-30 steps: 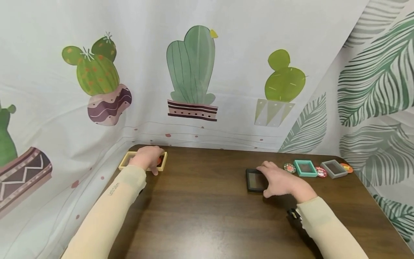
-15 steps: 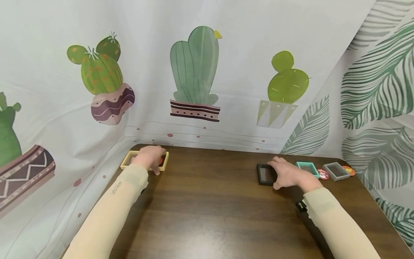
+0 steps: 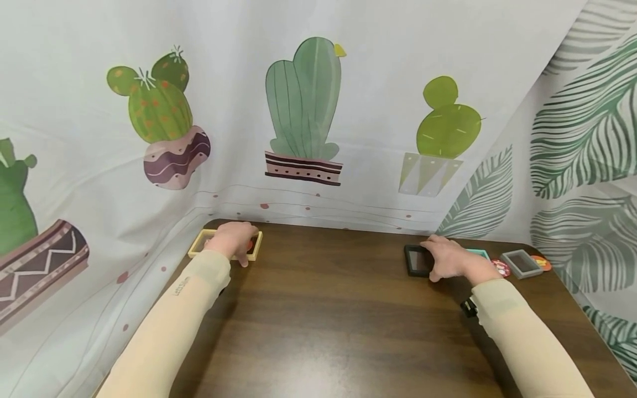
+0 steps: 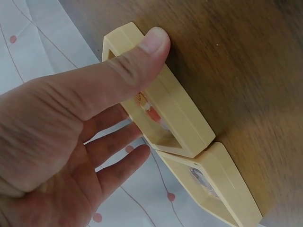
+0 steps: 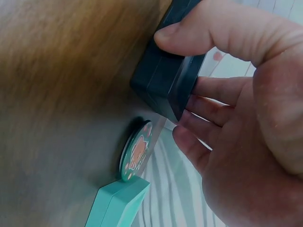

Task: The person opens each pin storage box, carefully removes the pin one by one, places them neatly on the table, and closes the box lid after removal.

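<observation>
My R grip (image 3: 452,260) pinches the black frame (image 5: 158,68), thumb on near wall, fingers at far edge, prob. for a level hold; on or just over the surface (image 3: 318,309), can't tell. My L grip (image 3: 230,241) pinches the yellow frame (image 4: 182,104) likewise, prob. to steady it vs. the 2nd yellow frame (image 4: 229,179) touching its end. To the R, in a row, prob. for easy reach: green disc (image 5: 137,151), teal frame (image 5: 116,201), red disc (image 3: 501,268), grey frame (image 3: 521,263), orange disc (image 3: 543,263).

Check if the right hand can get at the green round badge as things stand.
Probably not right away: the right hand grips the black frame, so it would likely have to let go first. Otherwise the way looks free: the badge lies close by, face uncovered, beside the teal frame.
</observation>
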Tool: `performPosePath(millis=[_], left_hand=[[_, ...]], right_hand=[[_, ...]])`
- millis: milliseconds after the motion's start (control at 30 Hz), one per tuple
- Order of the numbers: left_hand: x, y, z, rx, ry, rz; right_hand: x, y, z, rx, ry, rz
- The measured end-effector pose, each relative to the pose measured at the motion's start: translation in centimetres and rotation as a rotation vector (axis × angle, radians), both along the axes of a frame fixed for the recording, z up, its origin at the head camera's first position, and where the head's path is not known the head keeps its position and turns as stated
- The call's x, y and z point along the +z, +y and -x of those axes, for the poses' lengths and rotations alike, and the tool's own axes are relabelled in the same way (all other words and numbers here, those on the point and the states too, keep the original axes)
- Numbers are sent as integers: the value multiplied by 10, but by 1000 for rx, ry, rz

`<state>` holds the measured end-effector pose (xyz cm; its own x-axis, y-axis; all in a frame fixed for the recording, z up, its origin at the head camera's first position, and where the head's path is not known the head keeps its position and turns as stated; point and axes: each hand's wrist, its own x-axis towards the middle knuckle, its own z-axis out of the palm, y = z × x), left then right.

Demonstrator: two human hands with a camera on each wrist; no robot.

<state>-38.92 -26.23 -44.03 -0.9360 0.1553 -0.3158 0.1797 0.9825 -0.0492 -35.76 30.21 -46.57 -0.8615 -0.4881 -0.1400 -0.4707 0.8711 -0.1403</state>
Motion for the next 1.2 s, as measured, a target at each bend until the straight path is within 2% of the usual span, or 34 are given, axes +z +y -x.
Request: performPosePath(millis=[200,433,600,833,1000,1200], left_hand=[[0,0,-2,2,5,-11],[4,1,-4,-29,24,-7],[4,1,-5,-8,28,-30],[4,1,-5,-106,33,38],[6,0,-6,-77,22,17],[4,-5,-7,-118,43,-20]], right_hand=[[-4,4,1,-9,20,-2],[-2,8,-1,-9,29,-1],[-1,9,-1,-16,18,-11],[1,7,-1,-33,-16,-38],[3,5,1,-25,-4,-37],[7,3,0,-22,-20,-44]])
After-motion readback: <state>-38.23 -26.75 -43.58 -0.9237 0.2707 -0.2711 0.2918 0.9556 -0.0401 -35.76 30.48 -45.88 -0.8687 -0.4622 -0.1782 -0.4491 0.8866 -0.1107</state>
